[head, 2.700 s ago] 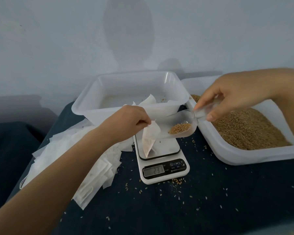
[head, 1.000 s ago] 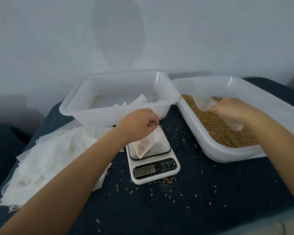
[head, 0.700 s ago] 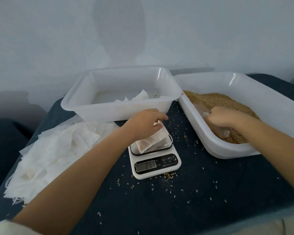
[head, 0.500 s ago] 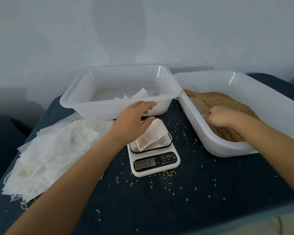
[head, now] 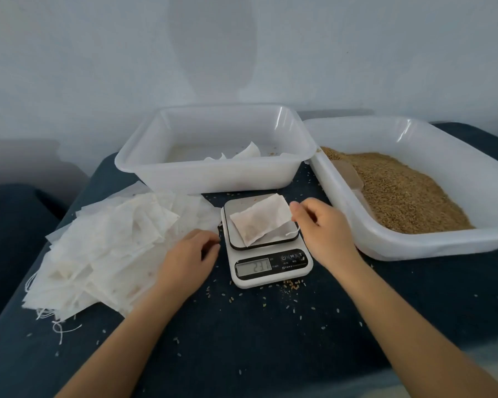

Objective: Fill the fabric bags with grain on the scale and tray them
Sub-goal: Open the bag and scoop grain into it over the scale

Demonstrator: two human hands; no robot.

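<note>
Filled bag (head: 260, 222): lies flat and tilted on the platform of the scale (head: 266, 254), one drawstring loop hanging over the platform's right edge.
Scale display: lit; digits blurred, cannot read with confidence.
Right hand (head: 324, 228): just right of the scale; thumb and forefinger pinch the bag's right corner, other fingers curled loosely.
Left hand (head: 187, 258): near-left of the scale, fingers curled with tips close together; cannot tell whether they grip anything.
Empty bags (head: 104, 248): loose white pile left of the scale, strings trailing off its near edge; the left hand rests against its right side.
Tray (head: 213, 173): translucent tub just beyond the scale; corners of white fabric show above its near wall.
Grain bin (head: 414, 242): larger tub on the right, holding brown grain (head: 400, 193); a clear scoop (head: 350, 175) lies in the grain by the left wall.
Surface: dark blue cloth (head: 270, 340), scattered with spilled kernels, densest just in front of the scale.
Room: plain pale wall (head: 98, 53) behind, with a faint oval shadow.
</note>
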